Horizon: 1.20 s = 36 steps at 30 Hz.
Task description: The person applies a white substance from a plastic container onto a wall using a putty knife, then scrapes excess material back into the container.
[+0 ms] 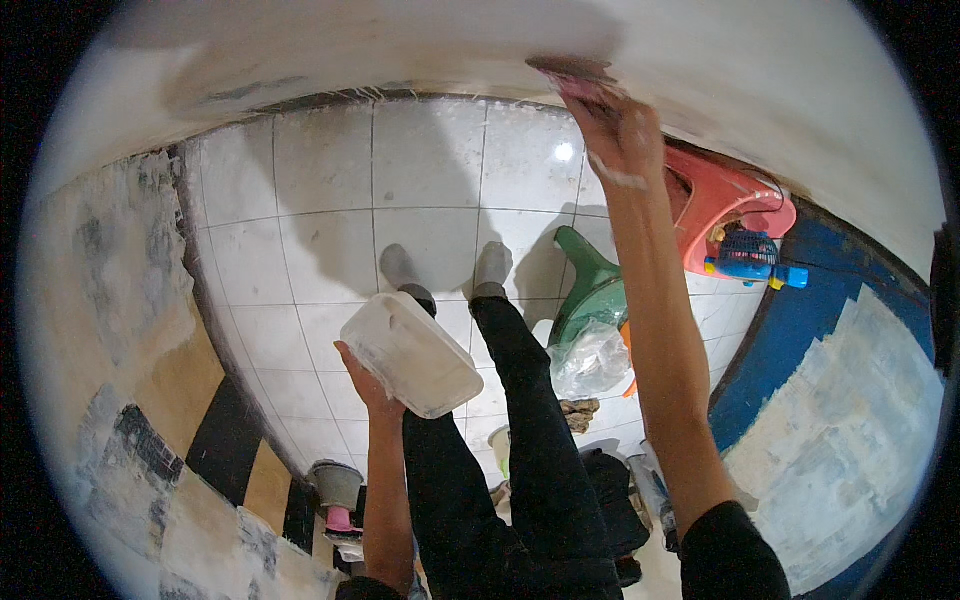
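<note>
My left hand (370, 385) grips a translucent rectangular plastic container (411, 355) with whitish residue inside, held above my legs. My right hand (620, 135) reaches up to the pale wall (420, 40), gripping a blurred pinkish flat tool (572, 78) against it, near a dark smudge. The tool's exact shape is smeared by motion. Whitish smears show on the wrist of my right arm.
White tiles (325, 250) lie under my feet. At right are a green plastic stool (590, 280), a clear bag (585, 365), a red plastic object (715, 215) and a small blue fan (748, 258). Patchy painted walls (825, 420) flank me; buckets (335, 485) stand behind.
</note>
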Tool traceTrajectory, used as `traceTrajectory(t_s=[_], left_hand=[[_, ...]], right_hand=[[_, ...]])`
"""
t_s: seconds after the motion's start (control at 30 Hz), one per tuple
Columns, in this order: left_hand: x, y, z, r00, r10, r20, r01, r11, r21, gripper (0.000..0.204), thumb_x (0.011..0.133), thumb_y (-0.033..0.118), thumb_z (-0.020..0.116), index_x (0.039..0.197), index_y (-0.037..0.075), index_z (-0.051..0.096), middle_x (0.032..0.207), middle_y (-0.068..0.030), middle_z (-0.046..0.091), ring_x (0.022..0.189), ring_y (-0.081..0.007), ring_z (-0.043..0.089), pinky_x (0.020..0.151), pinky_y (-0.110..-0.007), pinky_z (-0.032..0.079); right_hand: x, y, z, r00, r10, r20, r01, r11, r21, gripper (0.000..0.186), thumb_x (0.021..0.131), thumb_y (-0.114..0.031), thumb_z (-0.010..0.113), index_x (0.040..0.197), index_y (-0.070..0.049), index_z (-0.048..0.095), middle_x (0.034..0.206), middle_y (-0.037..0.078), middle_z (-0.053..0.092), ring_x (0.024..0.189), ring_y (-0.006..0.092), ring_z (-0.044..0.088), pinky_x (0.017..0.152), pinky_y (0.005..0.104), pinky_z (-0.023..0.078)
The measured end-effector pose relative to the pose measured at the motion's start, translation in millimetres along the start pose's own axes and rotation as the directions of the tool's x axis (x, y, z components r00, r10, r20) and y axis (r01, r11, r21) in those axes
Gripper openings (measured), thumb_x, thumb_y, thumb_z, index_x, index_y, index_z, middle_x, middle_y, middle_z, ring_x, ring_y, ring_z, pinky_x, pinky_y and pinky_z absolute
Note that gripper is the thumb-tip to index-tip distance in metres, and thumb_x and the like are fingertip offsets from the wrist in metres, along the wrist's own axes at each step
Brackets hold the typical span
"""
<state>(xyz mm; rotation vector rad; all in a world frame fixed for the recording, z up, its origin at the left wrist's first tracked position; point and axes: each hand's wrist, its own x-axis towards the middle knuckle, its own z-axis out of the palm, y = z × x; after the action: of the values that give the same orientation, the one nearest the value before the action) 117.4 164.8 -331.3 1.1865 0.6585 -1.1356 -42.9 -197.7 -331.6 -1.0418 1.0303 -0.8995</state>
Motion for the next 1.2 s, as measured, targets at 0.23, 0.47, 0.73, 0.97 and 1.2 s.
traceTrajectory(t_s=[0.23,0.47,0.73,0.97,1.2], left_hand=[[2.8,-7.0,8.2,1.000,-0.025,0.004,0.025,0.999,-0.022,0.068,0.091,0.060,0.031,0.135,0.008,0.033,0.134,-0.0136,0.039,0.119,-0.0316,0.042,0.102,-0.045,0.036],[10.0,-5.5,-2.4,0.999,-0.019,-0.026,0.020,0.999,0.027,0.071,0.089,0.063,0.033,0.132,0.008,0.037,0.130,-0.0114,0.044,0.117,-0.0270,0.044,0.098,-0.042,0.040],[11.1,-12.6,-9.6,0.998,-0.059,-0.012,0.059,0.998,0.003,0.071,0.088,0.064,0.035,0.132,0.009,0.037,0.129,-0.0106,0.045,0.117,-0.0265,0.045,0.097,-0.042,0.041],[0.9,-6.4,15.2,0.997,-0.022,-0.077,0.031,0.994,0.109,0.071,0.089,0.063,0.033,0.133,0.007,0.035,0.130,-0.0123,0.043,0.118,-0.0277,0.044,0.098,-0.042,0.040],[9.7,-3.0,-0.5,0.998,-0.046,-0.047,0.047,0.999,0.021,0.070,0.091,0.061,0.028,0.136,0.008,0.030,0.135,-0.0135,0.038,0.120,-0.0316,0.041,0.102,-0.045,0.036]], right_hand=[[-43.1,50.9,-42.7,0.968,0.236,0.089,-0.238,0.737,0.633,0.036,0.082,0.001,0.042,0.117,0.012,0.044,0.114,0.024,0.054,0.110,0.0342,0.053,0.099,0.0485,0.042],[43.1,145.3,-92.9,0.983,0.165,0.075,-0.175,0.759,0.627,0.041,0.083,-0.027,0.058,0.112,0.002,0.054,0.103,0.018,0.061,0.101,0.0339,0.058,0.089,0.0433,0.049],[31.8,108.4,-69.3,0.979,0.205,-0.001,-0.153,0.732,0.664,0.037,0.088,-0.033,0.055,0.100,0.002,0.058,0.100,0.020,0.062,0.090,0.0326,0.062,0.081,0.0435,0.053],[16.6,56.0,-35.4,0.867,0.463,-0.186,-0.225,0.696,0.682,0.027,0.092,-0.018,0.047,0.100,0.006,0.056,0.096,0.024,0.061,0.088,0.0340,0.061,0.081,0.0451,0.053],[3.0,16.7,-12.3,0.916,0.401,-0.030,-0.236,0.595,0.768,0.028,0.087,0.010,0.036,0.114,0.011,0.041,0.116,0.024,0.049,0.114,0.0360,0.048,0.105,0.0520,0.036]])
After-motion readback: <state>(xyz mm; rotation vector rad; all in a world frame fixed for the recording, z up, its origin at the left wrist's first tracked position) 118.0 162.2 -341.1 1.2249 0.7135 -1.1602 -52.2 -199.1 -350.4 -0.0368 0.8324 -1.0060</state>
